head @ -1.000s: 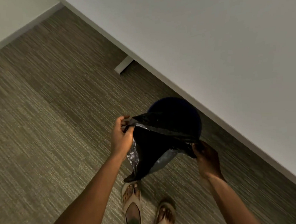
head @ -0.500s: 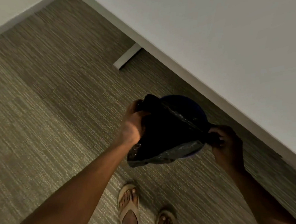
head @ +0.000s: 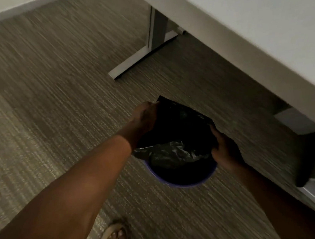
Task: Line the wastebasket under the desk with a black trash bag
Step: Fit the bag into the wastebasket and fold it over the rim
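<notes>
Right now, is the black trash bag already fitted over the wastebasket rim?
Not yet. Both hands hold the black trash bag bunched above the wastebasket; its purple rim is bare.

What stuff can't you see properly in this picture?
- Inside of the wastebasket, head view: covered by the black trash bag and too dark.
- Fingertips of the left hand and right hand: tucked into the bag's folds.
- Dark object under the desk: shadowed, partly cut off by the desk edge.
- Sandal: cut off by the bottom edge.
</notes>
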Tool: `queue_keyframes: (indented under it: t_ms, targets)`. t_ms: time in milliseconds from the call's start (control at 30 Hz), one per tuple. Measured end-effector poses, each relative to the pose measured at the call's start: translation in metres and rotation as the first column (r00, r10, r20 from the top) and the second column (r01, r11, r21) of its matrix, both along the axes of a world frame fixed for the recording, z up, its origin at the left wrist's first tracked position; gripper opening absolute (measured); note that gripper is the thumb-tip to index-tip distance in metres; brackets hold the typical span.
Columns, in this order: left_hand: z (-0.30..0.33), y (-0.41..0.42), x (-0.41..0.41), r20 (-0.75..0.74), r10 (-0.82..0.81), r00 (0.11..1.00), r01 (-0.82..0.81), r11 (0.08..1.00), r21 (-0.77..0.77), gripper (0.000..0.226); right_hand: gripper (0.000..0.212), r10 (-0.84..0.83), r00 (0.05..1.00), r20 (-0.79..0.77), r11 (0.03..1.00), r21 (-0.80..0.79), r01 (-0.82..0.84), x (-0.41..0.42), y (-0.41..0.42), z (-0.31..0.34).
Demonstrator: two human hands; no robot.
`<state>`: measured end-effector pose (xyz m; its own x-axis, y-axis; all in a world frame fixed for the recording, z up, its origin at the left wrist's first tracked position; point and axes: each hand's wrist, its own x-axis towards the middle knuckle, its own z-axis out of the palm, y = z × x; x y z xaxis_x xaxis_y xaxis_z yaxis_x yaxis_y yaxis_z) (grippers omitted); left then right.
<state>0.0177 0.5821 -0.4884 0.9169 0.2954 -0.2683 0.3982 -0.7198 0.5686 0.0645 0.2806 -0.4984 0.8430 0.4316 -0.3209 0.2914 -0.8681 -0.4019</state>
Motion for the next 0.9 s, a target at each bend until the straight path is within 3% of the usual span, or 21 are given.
queue_keyframes:
  t_ms: [67,200,367,467,533,567,633,700,800,900]
  targets:
    - [-0.005,-0.001,0.005,-0.074,0.074,0.995,-0.08,0.993,-0.083,0.041,0.091,-0.002,1.0,-0.01,0.999,-0.04,0.002,0.011,0.002,-0.009]
    - [-0.02,0.003,0.016,-0.214,0.258,0.942,-0.315,0.9,-0.302,0.044,0.085,-0.059,0.997,-0.051,0.993,-0.105,0.054,0.043,0.006,-0.018]
    - [-0.034,0.005,0.033,-0.219,0.012,0.976,-0.039,0.992,-0.119,0.048,0.078,-0.011,0.998,-0.055,0.96,-0.281,-0.005,0.078,0.009,-0.022]
    - [-0.039,0.014,0.039,-0.233,-0.021,0.972,-0.027,0.979,-0.202,0.05,0.069,-0.028,0.997,-0.067,0.93,-0.367,0.002,0.093,0.014,-0.028]
    - [-0.048,0.018,0.034,-0.206,0.069,0.976,-0.153,0.893,-0.424,0.039,0.07,-0.035,0.994,-0.105,0.931,-0.364,-0.006,0.096,0.019,-0.033]
    - [-0.05,0.016,0.031,-0.218,0.125,0.968,-0.228,0.802,-0.552,0.034,0.071,-0.038,0.992,-0.12,0.939,-0.343,-0.006,0.096,0.021,-0.036]
    - [-0.054,0.014,0.03,-0.195,0.183,0.964,-0.267,0.713,-0.649,0.033,0.073,-0.045,0.988,-0.151,0.955,-0.296,-0.002,0.097,0.025,-0.039]
    - [-0.059,0.013,0.037,-0.172,0.19,0.966,-0.256,0.753,-0.606,0.046,0.073,-0.052,0.981,-0.189,0.97,-0.243,0.005,0.101,0.027,-0.041]
    - [-0.067,0.016,0.054,-0.22,0.161,0.962,-0.237,0.894,-0.381,0.058,0.061,-0.041,0.975,-0.219,0.967,-0.253,-0.016,0.105,0.032,-0.042]
    - [-0.079,0.015,0.061,-0.307,0.183,0.934,-0.258,0.939,-0.226,0.068,0.05,-0.02,0.975,-0.221,0.958,-0.283,-0.044,0.105,0.04,-0.046]
